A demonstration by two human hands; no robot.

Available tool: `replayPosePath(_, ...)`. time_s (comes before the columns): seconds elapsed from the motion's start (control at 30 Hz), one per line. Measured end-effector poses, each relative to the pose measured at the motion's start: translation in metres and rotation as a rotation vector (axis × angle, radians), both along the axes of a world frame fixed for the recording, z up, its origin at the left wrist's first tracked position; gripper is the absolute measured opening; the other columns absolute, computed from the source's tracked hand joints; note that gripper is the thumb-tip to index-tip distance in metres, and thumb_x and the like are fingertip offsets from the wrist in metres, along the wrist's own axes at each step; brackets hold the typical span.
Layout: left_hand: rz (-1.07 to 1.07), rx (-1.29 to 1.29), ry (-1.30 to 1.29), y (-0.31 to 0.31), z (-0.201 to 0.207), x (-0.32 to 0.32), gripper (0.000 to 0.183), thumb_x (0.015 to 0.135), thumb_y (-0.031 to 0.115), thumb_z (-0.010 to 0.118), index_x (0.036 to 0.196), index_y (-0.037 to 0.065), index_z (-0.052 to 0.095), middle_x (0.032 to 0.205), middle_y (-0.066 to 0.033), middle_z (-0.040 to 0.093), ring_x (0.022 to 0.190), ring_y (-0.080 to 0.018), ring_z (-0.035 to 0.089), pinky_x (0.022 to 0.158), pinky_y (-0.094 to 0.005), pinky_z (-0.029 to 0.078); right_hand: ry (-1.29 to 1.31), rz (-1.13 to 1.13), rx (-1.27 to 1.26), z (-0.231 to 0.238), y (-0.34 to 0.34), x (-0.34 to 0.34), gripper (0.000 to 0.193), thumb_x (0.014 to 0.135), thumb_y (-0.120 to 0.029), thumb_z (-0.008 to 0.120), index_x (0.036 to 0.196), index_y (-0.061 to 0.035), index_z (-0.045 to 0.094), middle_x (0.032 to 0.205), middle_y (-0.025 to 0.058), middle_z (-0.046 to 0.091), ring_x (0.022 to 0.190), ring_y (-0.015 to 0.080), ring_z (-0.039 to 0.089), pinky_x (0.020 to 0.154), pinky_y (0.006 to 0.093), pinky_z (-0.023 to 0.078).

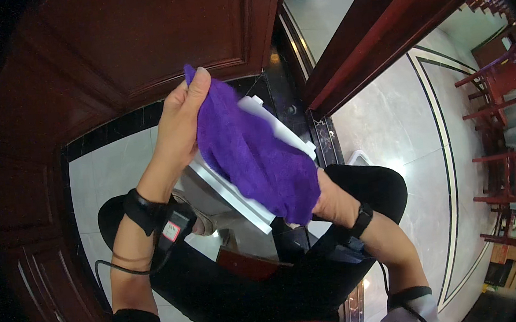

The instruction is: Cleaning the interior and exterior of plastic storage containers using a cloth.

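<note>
A purple cloth (251, 152) is stretched between my two hands, over a long white piece with raised edges and small tabs (230, 194). My left hand (184, 118) is closed on the far left end of the cloth, its thumb pressed on top. At the near right end, my right hand (337, 200) is closed on the cloth, with most of its fingers hidden under the fabric. Most of the white piece is covered by the cloth; its two long edges show on either side. I cannot tell whether the fingers also grip the white piece.
My bent knees (371, 191) frame the work from below. A dark red wooden panel (155, 35) rises ahead and left, and a door frame (382, 33) stands to the right. A low brown stool (245, 263) lies between my legs. Red chairs (503, 90) stand far right on the tiled floor (409, 135).
</note>
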State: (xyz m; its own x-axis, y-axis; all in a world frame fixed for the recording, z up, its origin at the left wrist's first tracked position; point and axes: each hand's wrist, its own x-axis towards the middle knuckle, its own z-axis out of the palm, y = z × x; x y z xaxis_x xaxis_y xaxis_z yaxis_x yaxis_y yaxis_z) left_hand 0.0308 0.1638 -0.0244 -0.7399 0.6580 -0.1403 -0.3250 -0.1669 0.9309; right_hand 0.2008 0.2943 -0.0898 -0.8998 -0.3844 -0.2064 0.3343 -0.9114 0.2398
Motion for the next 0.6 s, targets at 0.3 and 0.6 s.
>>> replayPosePath(0.3, 0.29, -0.468, 0.867, -0.011, -0.035, -0.003, 0.028, 0.085, 0.027, 0.054, 0.094, 0.003, 0.043, 0.07, -0.0027, 0.046, 0.066, -0.0097, 0.047, 0.052, -0.0216, 0.035, 0.305, -0.628, 0.73, 0.031, 0.048, 0.044, 0.038, 0.09, -0.026, 0.038, 0.12, -0.0041, 0.045, 0.119, 0.0113, 0.048, 0.109, 0.0252, 0.046, 0.096, 0.0376, 0.035)
replayPosePath(0.6, 0.373, -0.703, 0.271, -0.072, -0.083, 0.046, 0.048, 0.076, 0.025, 0.063, 0.106, -0.006, 0.04, 0.093, -0.0124, 0.051, 0.083, -0.0191, 0.051, 0.073, -0.0293, 0.044, 0.275, -0.794, 1.031, -0.002, 0.058, 0.039, 0.033, 0.089, -0.02, 0.038, 0.117, -0.0037, 0.046, 0.118, 0.0108, 0.049, 0.112, 0.0247, 0.043, 0.097, 0.0354, 0.032)
